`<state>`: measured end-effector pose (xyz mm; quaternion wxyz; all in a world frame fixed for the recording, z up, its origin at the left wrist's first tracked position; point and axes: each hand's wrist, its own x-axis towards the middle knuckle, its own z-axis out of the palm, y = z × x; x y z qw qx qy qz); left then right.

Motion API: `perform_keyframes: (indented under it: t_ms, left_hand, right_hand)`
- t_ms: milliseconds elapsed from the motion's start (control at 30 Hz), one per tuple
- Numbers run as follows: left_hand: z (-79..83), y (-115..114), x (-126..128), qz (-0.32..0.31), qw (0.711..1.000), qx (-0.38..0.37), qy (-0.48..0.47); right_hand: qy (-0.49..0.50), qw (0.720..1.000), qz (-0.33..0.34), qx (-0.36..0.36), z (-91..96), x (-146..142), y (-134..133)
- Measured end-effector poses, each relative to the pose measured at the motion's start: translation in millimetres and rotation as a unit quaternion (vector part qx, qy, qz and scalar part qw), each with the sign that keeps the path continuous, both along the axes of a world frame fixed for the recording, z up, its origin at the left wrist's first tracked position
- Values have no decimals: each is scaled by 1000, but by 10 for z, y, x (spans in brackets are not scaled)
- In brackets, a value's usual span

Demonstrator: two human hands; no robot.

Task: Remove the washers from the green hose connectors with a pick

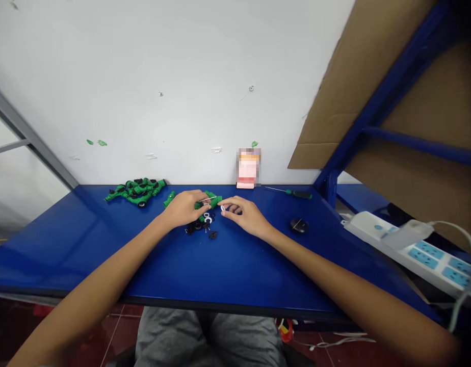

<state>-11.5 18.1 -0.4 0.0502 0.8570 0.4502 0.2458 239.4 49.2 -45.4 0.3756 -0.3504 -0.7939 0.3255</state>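
The right hand (246, 214) pinches a small white ring (223, 208), the left hand (185, 207) a slim metal piece (208, 199), near the blue table's (220, 275) far edge; black parts (213, 235) lie beside them, green fittings (144, 197) toward its far-left corner.

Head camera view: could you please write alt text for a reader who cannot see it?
A right hand pinches a small white part, and a left hand holds a thin rod, over a blue table with piled green fittings and a screwdriver.
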Motion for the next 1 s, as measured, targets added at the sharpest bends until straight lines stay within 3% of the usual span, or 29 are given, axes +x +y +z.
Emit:
perform_keyframes:
  t_ms: [200,467,800,1000]
  left_hand:
    - [34,-23,18,-8,1000,-12,-19]
    - [15,-72,57,-68,996,-58,-5]
    - [65,-62,55,-22,999,-15,-21]
    - [-27,-64,71,-91,994,-52,22]
  right_hand:
    - [-31,999,14,38,-2,7,10]
    - [-90,992,19,87,9,0,-50]
    - [-127,988,25,83,78,32,-38]
    - [-133,985,22,107,64,26,-46]
